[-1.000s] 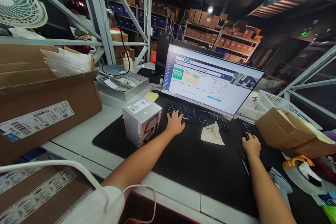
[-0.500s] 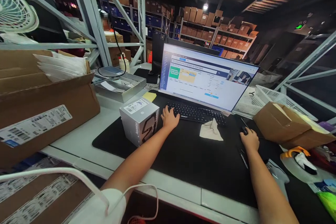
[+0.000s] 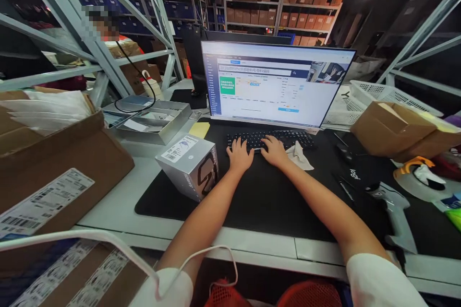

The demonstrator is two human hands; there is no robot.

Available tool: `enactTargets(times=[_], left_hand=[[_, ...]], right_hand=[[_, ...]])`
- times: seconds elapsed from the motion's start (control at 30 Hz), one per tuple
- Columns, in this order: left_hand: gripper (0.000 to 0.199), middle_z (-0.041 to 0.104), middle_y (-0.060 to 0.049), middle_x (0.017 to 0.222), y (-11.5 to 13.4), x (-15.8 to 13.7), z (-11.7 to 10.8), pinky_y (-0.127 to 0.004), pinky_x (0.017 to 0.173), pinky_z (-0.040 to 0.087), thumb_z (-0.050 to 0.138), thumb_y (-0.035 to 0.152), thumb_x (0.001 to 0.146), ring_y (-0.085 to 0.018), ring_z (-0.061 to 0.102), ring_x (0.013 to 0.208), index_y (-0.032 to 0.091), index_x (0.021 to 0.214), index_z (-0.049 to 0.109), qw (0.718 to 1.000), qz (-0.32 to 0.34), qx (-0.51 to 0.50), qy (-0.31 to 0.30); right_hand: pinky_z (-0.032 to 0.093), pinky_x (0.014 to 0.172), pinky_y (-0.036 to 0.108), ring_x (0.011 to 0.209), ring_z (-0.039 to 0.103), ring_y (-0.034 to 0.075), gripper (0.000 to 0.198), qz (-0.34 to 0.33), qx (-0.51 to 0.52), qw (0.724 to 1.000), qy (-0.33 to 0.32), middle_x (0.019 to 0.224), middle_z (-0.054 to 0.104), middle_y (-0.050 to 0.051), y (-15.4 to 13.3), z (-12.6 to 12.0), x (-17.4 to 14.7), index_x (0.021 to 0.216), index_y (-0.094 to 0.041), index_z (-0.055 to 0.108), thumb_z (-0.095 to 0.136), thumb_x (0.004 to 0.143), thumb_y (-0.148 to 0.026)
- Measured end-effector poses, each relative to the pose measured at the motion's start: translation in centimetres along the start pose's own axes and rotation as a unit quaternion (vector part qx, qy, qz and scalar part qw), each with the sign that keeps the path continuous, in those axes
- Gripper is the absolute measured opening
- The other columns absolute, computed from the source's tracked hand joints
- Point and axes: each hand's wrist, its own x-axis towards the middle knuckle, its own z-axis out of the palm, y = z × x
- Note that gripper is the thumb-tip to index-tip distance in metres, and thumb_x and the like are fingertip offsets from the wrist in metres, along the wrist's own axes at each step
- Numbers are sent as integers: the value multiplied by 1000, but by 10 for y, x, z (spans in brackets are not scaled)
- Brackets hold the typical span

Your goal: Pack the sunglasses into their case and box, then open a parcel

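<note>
Both hands rest at the black keyboard (image 3: 293, 139) in front of a lit monitor (image 3: 266, 86). My left hand (image 3: 240, 156) has its fingers spread over the keyboard's left part and holds nothing. Beside it, my right hand (image 3: 274, 151) lies with fingers apart on the middle keys, also holding nothing. A crumpled pale cloth (image 3: 299, 157) sits just right of the right hand. Left of my left forearm stands a silver-grey box (image 3: 187, 165) with a white label on top. The black mouse (image 3: 345, 152) lies untouched on the black mat (image 3: 266, 201).
A grey barcode scanner (image 3: 394, 216), a pen (image 3: 346, 189) and a tape roll (image 3: 419, 180) lie at right, near an open carton (image 3: 392, 127). At left are a large carton (image 3: 65, 168) and a silver tray (image 3: 173, 127). A person (image 3: 108, 33) is beyond the frame.
My right hand has left the mouse and moved left onto the keyboard. My left hand stays at the keyboard's left part. The camera view has shifted, bringing the scanner more into view.
</note>
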Motion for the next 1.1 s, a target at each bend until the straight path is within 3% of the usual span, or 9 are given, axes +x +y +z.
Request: enactTargets(times=[0.1,0.4,0.53,0.63,0.9,1.1], left_hand=[[53,39,-13,166,-1,0,-1,-62,124,27,46,42,103,-32,28,156,17,149,54,1000,0,-5,4],[54,41,-13,164,-2,-3,0,-60,125,27,50,43,102,-32,30,154,17,149,55,1000,-1,-12,14],[54,40,-12,165,-2,-2,0,-60,125,28,51,42,101,-32,30,154,18,149,55,1000,-2,-13,9],[54,40,-12,165,-2,-2,0,-60,125,27,51,43,101,-32,29,155,18,149,55,1000,-2,-11,5],[55,37,-11,166,-4,0,2,-59,127,25,50,44,101,-31,27,156,20,150,54,1000,1,-13,-6],[55,37,-12,167,-3,-2,0,-59,127,24,49,43,101,-32,25,157,20,150,54,1000,0,-11,-14]], right_hand=[[43,111,55,136,52,32,35,36,-5,999,-4,145,59,18,-13,16,7,125,-16,71,54,98,-30],[40,113,54,139,49,33,22,15,25,996,81,140,63,16,6,25,3,91,-19,70,51,97,-28],[43,110,54,135,52,34,20,32,51,994,94,137,63,18,7,28,4,103,-18,68,55,91,-27],[43,109,54,134,52,35,33,41,59,994,87,137,63,19,7,27,4,118,-16,65,57,88,-27],[38,114,52,138,49,32,43,-33,47,998,11,145,59,18,-3,20,-3,132,-15,67,53,94,-30],[29,119,57,150,35,36,36,-54,5,999,1,152,53,17,-13,18,-3,120,-17,74,54,98,-36]])
